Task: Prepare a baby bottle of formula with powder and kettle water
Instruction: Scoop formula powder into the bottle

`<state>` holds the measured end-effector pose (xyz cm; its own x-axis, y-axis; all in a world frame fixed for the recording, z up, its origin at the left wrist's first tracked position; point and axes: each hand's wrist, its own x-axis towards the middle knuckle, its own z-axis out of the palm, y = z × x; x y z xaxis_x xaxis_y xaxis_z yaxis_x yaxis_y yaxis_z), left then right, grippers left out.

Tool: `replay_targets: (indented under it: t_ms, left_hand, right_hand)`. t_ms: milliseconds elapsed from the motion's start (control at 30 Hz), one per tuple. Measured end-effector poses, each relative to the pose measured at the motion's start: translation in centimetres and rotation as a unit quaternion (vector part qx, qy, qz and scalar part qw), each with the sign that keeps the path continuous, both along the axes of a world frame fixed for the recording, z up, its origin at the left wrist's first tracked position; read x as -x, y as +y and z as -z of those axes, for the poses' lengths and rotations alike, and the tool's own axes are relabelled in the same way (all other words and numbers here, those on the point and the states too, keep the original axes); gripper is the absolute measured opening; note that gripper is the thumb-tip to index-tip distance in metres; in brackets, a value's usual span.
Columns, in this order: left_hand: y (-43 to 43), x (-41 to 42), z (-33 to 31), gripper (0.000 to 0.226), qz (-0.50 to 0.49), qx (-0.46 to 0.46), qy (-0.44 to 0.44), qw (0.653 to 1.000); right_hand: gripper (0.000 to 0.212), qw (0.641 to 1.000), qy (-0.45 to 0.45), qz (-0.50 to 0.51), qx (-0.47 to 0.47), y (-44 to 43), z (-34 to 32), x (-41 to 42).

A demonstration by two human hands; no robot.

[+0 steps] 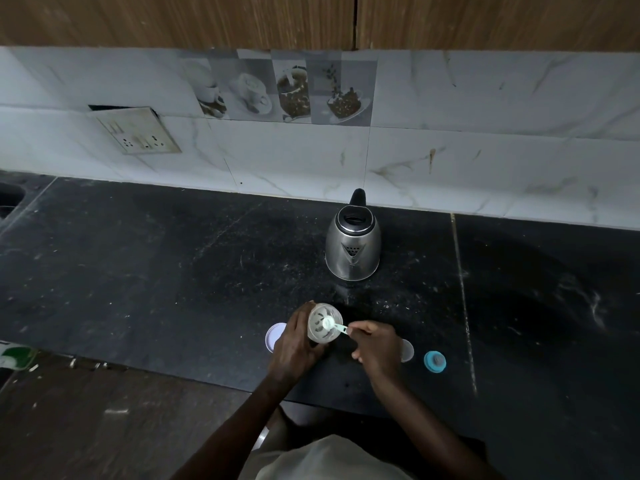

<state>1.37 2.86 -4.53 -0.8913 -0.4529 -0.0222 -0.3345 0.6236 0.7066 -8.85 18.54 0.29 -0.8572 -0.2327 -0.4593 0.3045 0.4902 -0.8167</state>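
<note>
My left hand (292, 344) grips a clear baby bottle (320, 336) near the front edge of the black counter (173, 271); its mouth is uncovered. My right hand (375, 348) pinches the handle of a pale green scoop (329, 324), whose bowl sits over the bottle's mouth. A steel kettle (352, 247) with a black handle stands behind, its spout facing me. The blue bottle collar with teat (435, 361) lies to the right. A white round lid (275, 336) peeks out left of my left hand, and a clear cap (408, 349) shows behind my right hand.
A white tiled wall rises at the back with a socket plate (138, 135) at left. A sink edge (10, 199) shows at far left. A green and white object (15, 356) lies below the counter's front edge at left.
</note>
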Motion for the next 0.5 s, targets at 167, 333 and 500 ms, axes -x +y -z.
replay_targets:
  t_ms: [167,333,500]
  left_hand:
    - [0.2,0.0,0.2,0.092,0.001,-0.016,0.004,1.000]
    - [0.6,0.0,0.2,0.092,-0.019,-0.020,0.010,1.000]
    - [0.8,-0.2,0.2,0.093,-0.032,-0.024,-0.003,0.999]
  right_hand:
    - [0.009,0.996,-0.042,0.061,0.051,1.7,-1.3,0.1]
    - [0.009,0.997,0.072,-0.003,0.007,2.0,-1.0,-0.3]
    - [0.013,0.997,0.061,-0.040,0.003,2.0,-0.3,-0.8]
